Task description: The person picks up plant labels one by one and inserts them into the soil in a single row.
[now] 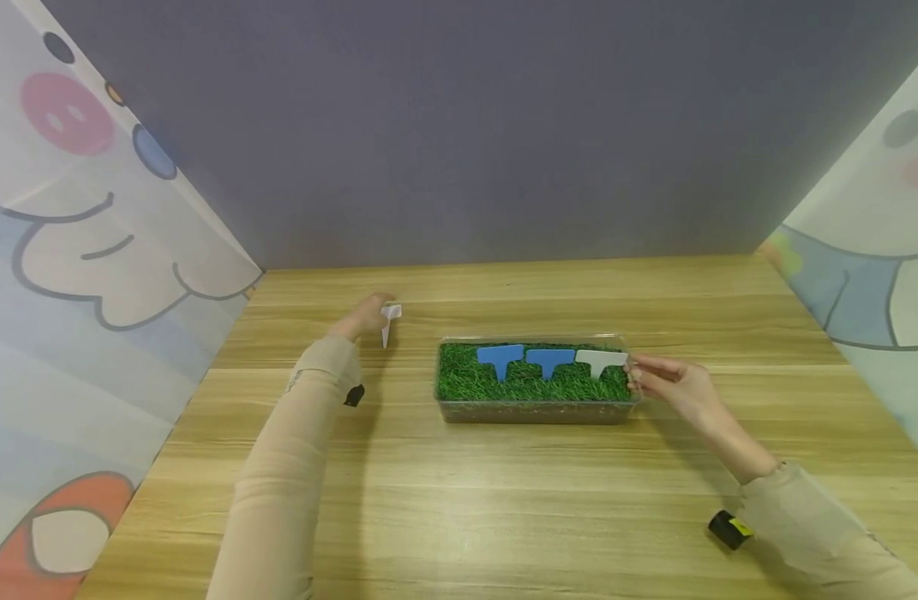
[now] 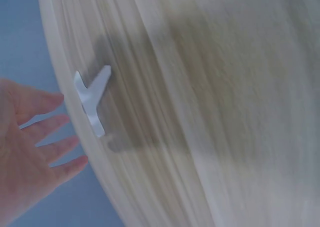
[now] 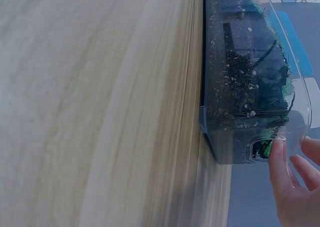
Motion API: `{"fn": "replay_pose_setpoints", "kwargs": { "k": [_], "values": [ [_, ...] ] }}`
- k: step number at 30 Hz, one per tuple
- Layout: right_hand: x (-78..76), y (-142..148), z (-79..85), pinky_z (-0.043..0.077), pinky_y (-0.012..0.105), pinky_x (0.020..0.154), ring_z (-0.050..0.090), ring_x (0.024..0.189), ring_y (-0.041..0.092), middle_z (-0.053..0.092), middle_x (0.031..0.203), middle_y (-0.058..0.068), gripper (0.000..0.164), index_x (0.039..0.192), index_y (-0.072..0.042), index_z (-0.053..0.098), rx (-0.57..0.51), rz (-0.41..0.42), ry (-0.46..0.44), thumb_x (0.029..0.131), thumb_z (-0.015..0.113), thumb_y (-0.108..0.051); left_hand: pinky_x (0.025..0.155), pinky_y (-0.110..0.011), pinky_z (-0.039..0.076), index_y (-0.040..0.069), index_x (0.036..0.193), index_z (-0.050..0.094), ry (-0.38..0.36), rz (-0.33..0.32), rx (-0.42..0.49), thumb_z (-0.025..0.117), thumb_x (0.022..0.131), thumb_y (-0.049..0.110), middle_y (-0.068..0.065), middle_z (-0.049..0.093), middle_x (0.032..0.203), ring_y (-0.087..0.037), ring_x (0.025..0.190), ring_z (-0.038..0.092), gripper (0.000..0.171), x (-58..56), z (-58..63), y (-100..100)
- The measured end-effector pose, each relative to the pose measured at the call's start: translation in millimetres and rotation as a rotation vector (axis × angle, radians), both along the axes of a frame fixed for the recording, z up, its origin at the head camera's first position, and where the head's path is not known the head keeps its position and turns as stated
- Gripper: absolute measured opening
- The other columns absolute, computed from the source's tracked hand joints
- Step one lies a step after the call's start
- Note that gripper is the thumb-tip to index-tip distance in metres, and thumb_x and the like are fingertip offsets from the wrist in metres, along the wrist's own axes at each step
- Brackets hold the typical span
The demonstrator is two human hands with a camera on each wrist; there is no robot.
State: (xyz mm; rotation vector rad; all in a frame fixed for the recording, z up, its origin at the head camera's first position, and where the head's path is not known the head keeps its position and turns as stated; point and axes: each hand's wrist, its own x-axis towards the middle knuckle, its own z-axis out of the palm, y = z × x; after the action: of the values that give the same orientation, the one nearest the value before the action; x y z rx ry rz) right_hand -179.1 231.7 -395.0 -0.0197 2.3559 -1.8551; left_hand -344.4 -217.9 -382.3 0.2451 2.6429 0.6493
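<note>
A white T-shaped plant label lies on the wooden table at the left. My left hand is right beside it; in the left wrist view its fingers are spread and apart from the label. A clear plastic planter box filled with green grass stands in the middle. Two blue labels and one white label stand upright in the grass. At the box's right end, my right hand pinches the rim between thumb and fingers. Dark soil shows through the box wall in the right wrist view.
The wooden table runs back to a grey wall. Panels with cartoon prints flank it on the left and right.
</note>
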Motion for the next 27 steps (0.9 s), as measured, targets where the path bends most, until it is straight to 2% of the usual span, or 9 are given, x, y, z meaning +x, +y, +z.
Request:
{"fn": "replay_pose_setpoints", "kwargs": {
  "k": [5, 7, 8, 10, 14, 18, 21, 24, 27],
  "values": [
    [-11.2, 14.6, -29.7, 0.049, 0.022, 0.075, 0.063, 0.084, 0.008, 0.064, 0.099, -0.011, 0.062, 0.123, -0.003, 0.05, -0.016, -0.022, -0.016, 0.076, 0.065, -0.042, 0.09, -0.043, 0.039, 0.002, 0.135, 0.032, 0.058, -0.041, 0.004, 0.049, 0.079, -0.006, -0.024, 0.033, 0.134, -0.036, 0.115, 0.039, 0.059, -56.3, -74.1, -41.9],
    [-12.3, 17.0, -32.1, 0.049, 0.022, 0.075, 0.063, 0.085, 0.009, 0.064, 0.1, -0.01, 0.066, 0.123, -0.004, 0.051, -0.022, -0.014, -0.018, 0.074, 0.065, -0.046, 0.088, -0.042, 0.04, 0.005, 0.135, 0.033, 0.089, -0.062, 0.01, 0.054, 0.08, 0.001, -0.022, 0.036, 0.132, -0.034, 0.112, 0.041, 0.059, -75.0, -100.6, -57.3],
    [-12.4, 17.0, -31.9, 0.049, 0.022, 0.075, 0.063, 0.085, 0.009, 0.064, 0.101, -0.009, 0.068, 0.124, -0.004, 0.05, -0.023, -0.01, -0.016, 0.074, 0.065, -0.047, 0.092, -0.043, 0.038, 0.007, 0.137, 0.03, 0.051, -0.047, 0.003, 0.055, 0.081, 0.003, -0.02, 0.033, 0.136, -0.034, 0.117, 0.038, 0.061, -74.8, -99.3, -57.1],
    [-13.9, 17.9, -35.6, 0.049, 0.022, 0.074, 0.063, 0.084, 0.009, 0.064, 0.1, -0.009, 0.072, 0.123, -0.004, 0.051, -0.031, -0.024, -0.01, 0.07, 0.066, -0.051, 0.09, -0.043, 0.039, 0.006, 0.135, 0.034, 0.077, -0.055, 0.019, 0.057, 0.079, 0.004, -0.019, 0.037, 0.133, -0.033, 0.112, 0.042, 0.061, -75.4, -102.2, -60.5],
    [-17.4, 19.7, -44.5, 0.05, 0.022, 0.073, 0.063, 0.083, 0.01, 0.065, 0.099, -0.008, 0.075, 0.122, -0.004, 0.052, -0.037, -0.035, 0.016, 0.067, 0.066, -0.054, 0.093, -0.048, 0.036, 0.011, 0.139, 0.028, -0.02, 0.006, 0.01, 0.057, 0.081, 0.007, -0.018, 0.038, 0.132, -0.034, 0.112, 0.041, 0.065, -65.6, -89.2, -53.8],
    [-16.9, 19.5, -44.7, 0.05, 0.022, 0.073, 0.063, 0.083, 0.01, 0.065, 0.1, -0.007, 0.07, 0.122, -0.003, 0.052, -0.037, -0.024, 0.024, 0.072, 0.066, -0.049, 0.074, -0.044, 0.044, 0.007, 0.133, 0.036, 0.045, -0.008, -0.05, 0.056, 0.077, 0.006, -0.023, 0.047, 0.118, -0.034, 0.094, 0.048, 0.059, -75.2, -106.9, -61.1],
    [-13.6, 16.2, -36.1, 0.05, 0.022, 0.074, 0.063, 0.084, 0.01, 0.064, 0.101, -0.006, 0.06, 0.122, -0.002, 0.051, -0.041, -0.004, 0.021, 0.077, 0.064, -0.04, 0.074, -0.044, 0.045, 0.006, 0.133, 0.036, 0.041, -0.002, -0.048, 0.057, 0.077, 0.006, -0.023, 0.047, 0.118, -0.034, 0.094, 0.048, 0.06, -74.8, -106.8, -61.5],
    [-10.4, 13.0, -26.4, 0.049, 0.022, 0.075, 0.063, 0.085, 0.01, 0.064, 0.101, -0.006, 0.056, 0.122, -0.001, 0.051, -0.038, 0.008, 0.018, 0.08, 0.064, -0.035, 0.082, -0.046, 0.043, 0.008, 0.134, 0.034, -0.004, 0.021, -0.014, 0.058, 0.077, 0.005, -0.021, 0.046, 0.121, -0.034, 0.102, 0.047, 0.062, -61.1, -86.6, -51.8],
    [-10.3, 12.3, -24.1, 0.049, 0.022, 0.076, 0.063, 0.084, 0.009, 0.064, 0.099, -0.011, 0.066, 0.122, -0.002, 0.051, -0.034, -0.005, -0.003, 0.074, 0.066, -0.044, 0.087, -0.048, 0.041, 0.005, 0.133, 0.036, -0.016, 0.036, -0.005, 0.059, 0.076, 0.002, -0.022, 0.045, 0.122, -0.036, 0.106, 0.045, 0.061, -46.7, -67.2, -40.9]
  ]
}}
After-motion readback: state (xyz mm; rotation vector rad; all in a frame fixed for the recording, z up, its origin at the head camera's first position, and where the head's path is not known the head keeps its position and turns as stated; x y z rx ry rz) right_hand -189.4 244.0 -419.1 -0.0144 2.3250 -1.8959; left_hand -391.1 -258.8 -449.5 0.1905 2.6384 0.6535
